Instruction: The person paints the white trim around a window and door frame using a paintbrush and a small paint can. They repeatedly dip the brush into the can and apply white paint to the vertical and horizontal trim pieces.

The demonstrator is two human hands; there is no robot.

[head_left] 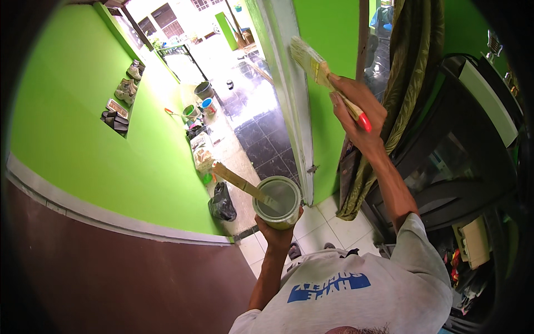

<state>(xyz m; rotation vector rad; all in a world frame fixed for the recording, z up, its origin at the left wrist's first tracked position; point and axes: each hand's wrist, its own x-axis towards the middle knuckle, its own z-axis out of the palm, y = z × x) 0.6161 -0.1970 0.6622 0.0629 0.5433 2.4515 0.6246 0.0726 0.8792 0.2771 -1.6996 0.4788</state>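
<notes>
My right hand [360, 108] is raised and closed around the wooden handle of a paintbrush [315, 65], whose end is red. Pale, paint-smeared bristles point up and left, at the edge of the white door frame [295, 111]; I cannot tell whether they touch it. Lower down, my left hand [276, 232] grips a round paint can [282, 224] from below. Light grey-white paint shows inside the can. A flat wooden stick [238, 178] leans over its rim, with its lower end in the can.
Bright green walls [72, 106] stand on both sides. A dark green curtain [397, 117] and dark furniture [461, 156] are at right. Beyond the doorway are buckets [204, 89], a black plastic bag [222, 203] and dark floor tiles [267, 142]. Shoes [127, 89] sit in a wall opening.
</notes>
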